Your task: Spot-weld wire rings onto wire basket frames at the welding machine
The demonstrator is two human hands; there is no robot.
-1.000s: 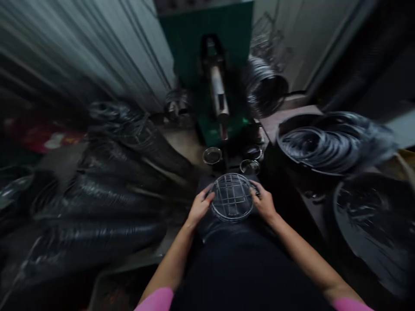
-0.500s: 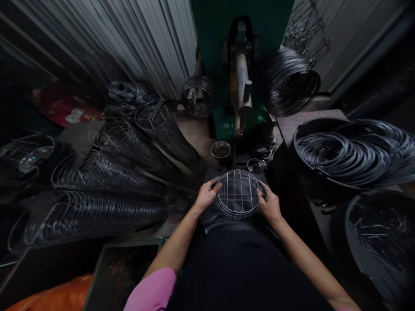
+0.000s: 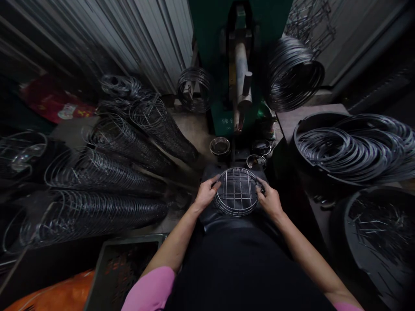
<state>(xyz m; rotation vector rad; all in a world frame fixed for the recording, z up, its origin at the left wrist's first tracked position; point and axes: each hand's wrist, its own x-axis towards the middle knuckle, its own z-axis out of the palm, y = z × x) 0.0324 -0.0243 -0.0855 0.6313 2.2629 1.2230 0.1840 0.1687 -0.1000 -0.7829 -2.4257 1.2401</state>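
Note:
Between my hands, just above my lap, is a round wire rack [image 3: 236,194] with a grid of crossing wires inside its rings. My left hand [image 3: 206,192] is closed on its left rim, thumb on top. On the opposite side my right hand [image 3: 268,198] grips the right rim, its fingers partly hidden by the wires. Straight ahead, beyond the rack, a green machine [image 3: 227,119] carries a metal arm [image 3: 240,69] with an upright stub. Below that arm stand small round dishes, one at the left [image 3: 219,147] and another at the right [image 3: 256,162].
Long stacks of round wire racks [image 3: 106,211] lie at the left. A black tub [image 3: 296,140] of wire rings [image 3: 353,147] stands right, with a bin [image 3: 343,224] of short wire pieces [image 3: 382,229] nearer. Wire coils [image 3: 292,77] hang by the machine. A crate [image 3: 106,259] sits front left.
Both hands keep their hold on the wire rack, which has tilted slightly. The view has shifted a little, so the machine sits higher.

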